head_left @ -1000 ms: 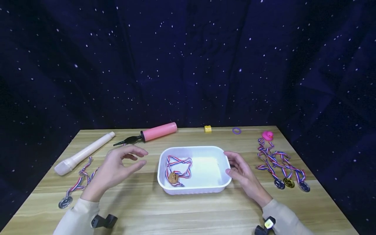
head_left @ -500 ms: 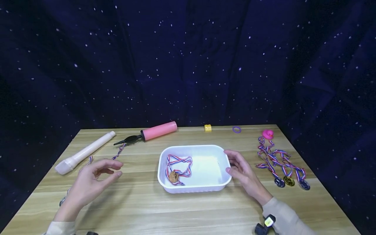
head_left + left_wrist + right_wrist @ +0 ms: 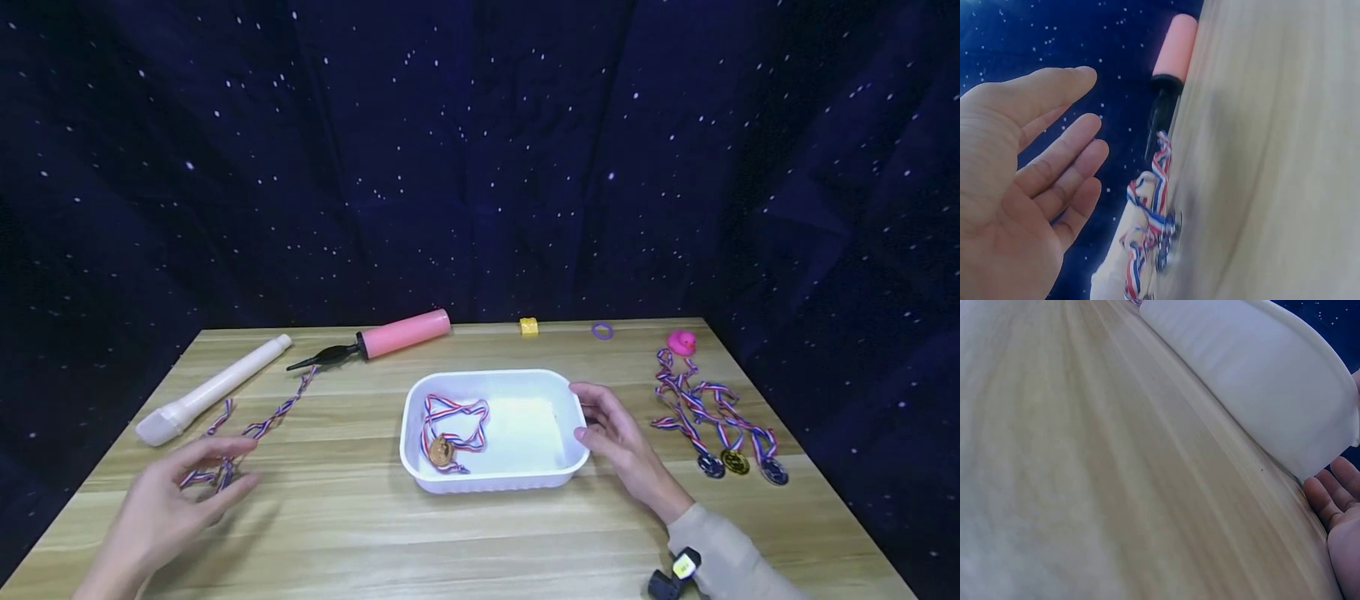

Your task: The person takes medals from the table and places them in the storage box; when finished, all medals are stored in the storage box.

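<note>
A: Left hand (image 3: 168, 492)?
B: Fingers spread and relaxed, gripping nothing. Hovering over the striped medal ribbon (image 3: 251, 427) on the left of the table (image 3: 360, 533), fingertips just above its near end. Medal disc itself not visible, probably under the hand. Wrist view confirms: palm open (image 3: 1016, 206), ribbon (image 3: 1150, 219) bunched beside it, no contact visible.

A: Right hand (image 3: 618, 437)?
B: Resting against the right rim of the white tray (image 3: 495, 479), fingers loosely extended along the wall, not curled around it. Looks like bracing, so the tray stays put. Wrist view: only fingertips (image 3: 1335, 503) beside the tray wall (image 3: 1254, 381).

A: Tray contents?
B: One bronze medal (image 3: 441, 451), ribbon coiled around it, in the left half. Right half bare.

A: Other medals?
B: Three more (image 3: 735, 462) well to the right, ribbons tangled together, running up toward a pink rubber duck (image 3: 682, 342). Out of reach of either hand as placed.

A: Rest of the table?
B: Far edge: pink hand pump (image 3: 390, 337) with black nozzle, yellow brick (image 3: 529, 327), purple ring (image 3: 602, 331). Cream tube (image 3: 213, 389) lying diagonally, just beyond the left ribbon. None touched.

A: Split of hands makes sense?
B: Yes. Left nearest the loose medal, right steadying the tray.
</note>
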A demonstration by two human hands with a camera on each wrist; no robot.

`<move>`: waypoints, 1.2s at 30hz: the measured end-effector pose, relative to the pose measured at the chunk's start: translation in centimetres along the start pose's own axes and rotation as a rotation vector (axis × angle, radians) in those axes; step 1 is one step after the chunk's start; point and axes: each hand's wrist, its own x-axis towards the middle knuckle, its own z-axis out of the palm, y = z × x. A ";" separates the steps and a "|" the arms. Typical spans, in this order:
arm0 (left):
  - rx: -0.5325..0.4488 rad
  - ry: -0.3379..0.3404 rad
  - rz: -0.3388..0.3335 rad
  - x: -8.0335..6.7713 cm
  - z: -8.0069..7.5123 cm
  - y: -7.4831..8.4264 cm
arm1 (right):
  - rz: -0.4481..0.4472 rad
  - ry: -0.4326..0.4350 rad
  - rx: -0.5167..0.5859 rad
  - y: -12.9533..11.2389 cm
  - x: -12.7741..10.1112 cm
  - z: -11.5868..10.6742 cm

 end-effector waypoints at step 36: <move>0.085 -0.235 -0.033 -1.7 0.2 -2.5 | -0.002 0.000 0.006 0.1 0.0 0.0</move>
